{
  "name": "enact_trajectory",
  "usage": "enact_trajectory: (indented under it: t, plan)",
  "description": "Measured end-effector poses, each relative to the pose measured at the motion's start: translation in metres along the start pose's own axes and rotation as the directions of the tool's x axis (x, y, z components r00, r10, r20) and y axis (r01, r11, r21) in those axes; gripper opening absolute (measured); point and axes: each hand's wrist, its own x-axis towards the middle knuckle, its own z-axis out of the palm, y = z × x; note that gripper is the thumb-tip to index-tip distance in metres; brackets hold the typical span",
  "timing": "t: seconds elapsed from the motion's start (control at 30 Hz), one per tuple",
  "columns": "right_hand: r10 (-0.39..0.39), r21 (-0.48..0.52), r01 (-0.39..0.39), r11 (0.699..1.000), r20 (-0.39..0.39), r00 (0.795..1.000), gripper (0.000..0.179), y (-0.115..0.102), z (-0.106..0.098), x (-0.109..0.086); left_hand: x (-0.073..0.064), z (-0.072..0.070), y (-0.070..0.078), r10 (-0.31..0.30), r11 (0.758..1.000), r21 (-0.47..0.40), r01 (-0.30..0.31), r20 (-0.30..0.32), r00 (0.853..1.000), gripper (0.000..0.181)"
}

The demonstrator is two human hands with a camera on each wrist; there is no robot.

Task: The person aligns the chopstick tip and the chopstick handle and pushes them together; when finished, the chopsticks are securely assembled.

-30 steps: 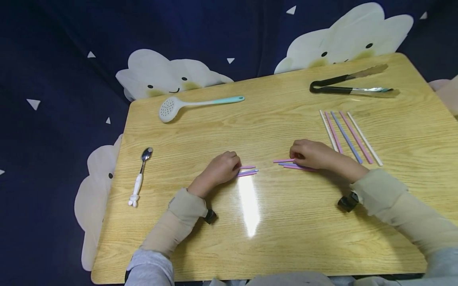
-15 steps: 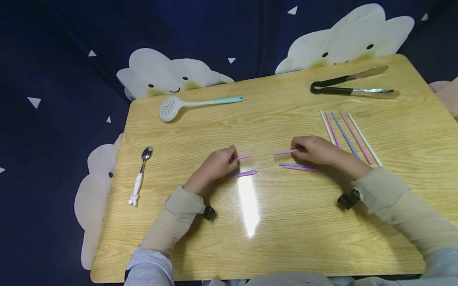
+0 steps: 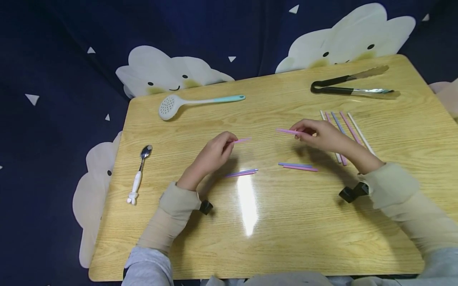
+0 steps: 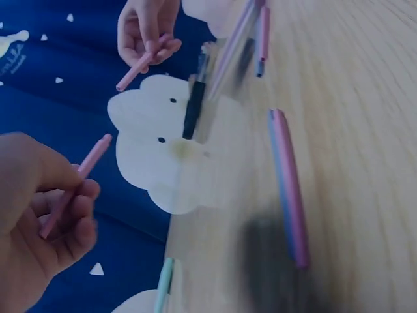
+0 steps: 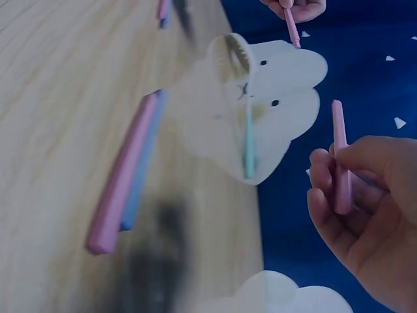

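Observation:
My left hand [image 3: 213,154] pinches a short pink stick [image 4: 91,158] between thumb and fingers, raised above the table. One end of that stick narrows to a small tip in the left wrist view. Across from it, my right hand [image 3: 325,136] pinches another short pink stick [image 5: 341,163], also in the air, and the two sticks are apart. Under the left hand lie a blue stick [image 3: 241,172] and a pink stick [image 4: 290,189] side by side. A second pair, a blue stick [image 3: 295,165] and a pink stick [image 3: 300,168], lies below the right hand.
Longer white, pink and blue sticks [image 3: 352,126] lie in a row at right, partly behind the right forearm. Black-handled tongs [image 3: 334,90] are at the back right, a slotted skimmer [image 3: 171,107] at the back left. A spoon [image 3: 137,180] lies on the table [image 3: 286,238] at left.
Both hands have picked up a pink stick from the small groups on the table and lifted them up and toward the back. The other short sticks stay in place.

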Motion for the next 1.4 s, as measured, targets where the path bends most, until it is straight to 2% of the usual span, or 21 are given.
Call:
enact_trajectory:
  t: [0.13,0.23,0.4,0.57,0.73,0.9,1.13,1.4]
  plan:
    - [-0.007,-0.003,0.007,1.000,-0.048,0.999,0.016,-0.007,-0.005,0.001,0.001,-0.005,0.006,0.010,1.000,-0.023,-0.011,-0.058,0.998,0.015]
    - [-0.025,0.014,0.026,1.000,-0.086,0.996,0.017,-0.014,-0.008,0.000,0.003,-0.008,0.009,0.041,0.999,-0.014,-0.043,-0.121,0.992,0.013]
    - [-0.059,0.046,0.067,0.997,-0.145,0.988,0.019,-0.027,-0.012,-0.002,0.004,-0.013,0.016,0.104,0.994,0.010,-0.105,-0.234,0.967,0.009]
    - [-0.043,0.026,0.049,0.998,-0.183,0.982,0.019,-0.036,-0.016,-0.003,0.006,-0.020,0.025,0.117,0.992,-0.010,-0.126,-0.299,0.947,0.011]
    - [-0.033,0.008,0.036,0.999,-0.206,0.978,0.016,-0.044,-0.018,-0.004,0.009,-0.025,0.032,0.144,0.987,-0.014,-0.158,-0.328,0.933,0.016]
    - [-0.020,0.037,0.029,0.999,-0.218,0.976,0.014,-0.051,-0.019,-0.004,0.011,-0.026,0.036,0.167,0.981,-0.035,-0.190,-0.339,0.926,0.017]
    - [-0.020,0.073,0.037,0.997,-0.229,0.973,0.013,-0.056,-0.017,-0.004,0.015,-0.024,0.042,0.188,0.970,-0.076,-0.232,-0.376,0.907,0.013]
    - [-0.029,0.177,0.064,0.982,-0.194,0.981,0.013,-0.061,-0.015,-0.002,0.018,-0.021,0.048,0.187,0.963,-0.111,-0.244,-0.373,0.909,0.012]
